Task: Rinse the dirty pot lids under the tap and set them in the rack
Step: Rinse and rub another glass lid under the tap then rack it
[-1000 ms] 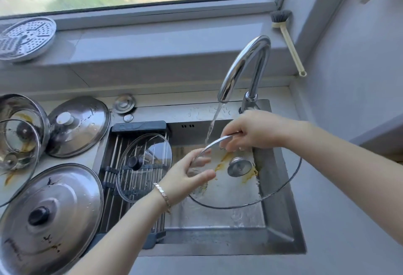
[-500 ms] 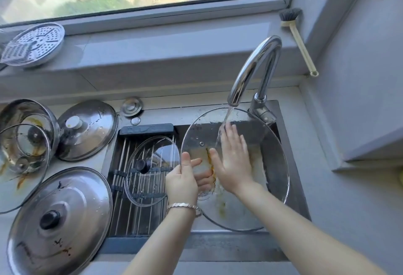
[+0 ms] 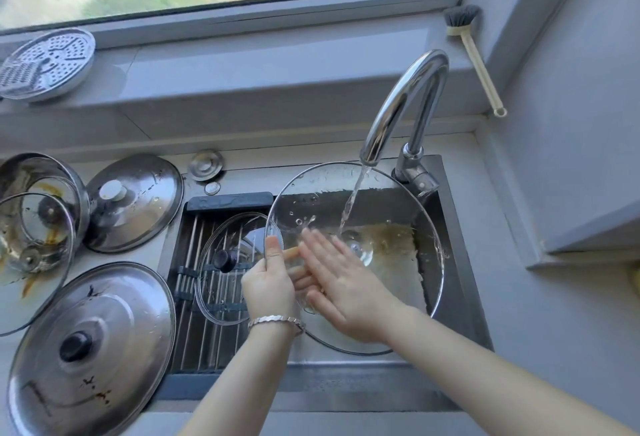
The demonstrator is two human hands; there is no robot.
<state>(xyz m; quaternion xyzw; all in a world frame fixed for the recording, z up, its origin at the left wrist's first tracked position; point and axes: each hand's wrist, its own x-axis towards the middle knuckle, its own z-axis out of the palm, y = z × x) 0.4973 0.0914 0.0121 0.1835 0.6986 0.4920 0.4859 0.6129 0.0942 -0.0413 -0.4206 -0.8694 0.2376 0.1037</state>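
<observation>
**Glass lid under the tap; rack lies to its left**

Steel and glass lids lie on the counter [image 3: 166,255] at far left. They include a large steel lid [image 3: 91,349] and a streaked glass lid [image 3: 34,255], both judged not yet rinsed.

The rack [image 3: 187,297] spans the left part of the sink [image 3: 460,262]. It holds one small glass lid [image 3: 228,269], lying on the bars.

The left grip [image 3: 268,286] clasps the left rim of the big glass lid [image 3: 381,214], with the thumb on the near face. This lid is held tilted over the basin, its knob on the far side.

The right grip [image 3: 343,283] is released. Its fingers are straight and lie flat on the near face, grasping nothing.

Water from the tap [image 3: 405,100] strikes the lid's upper right. A brownish film shows there, but whether it is on the glass or the basin behind cannot be told.

Judgement:
- Rinsing is in hand, and this lid is not yet racked.
- The rack sits directly left of the lid, on the side of the holding grip, so the left hand is the nearer.
- The small lid fills the rack's middle, so collision is the risk.
</observation>
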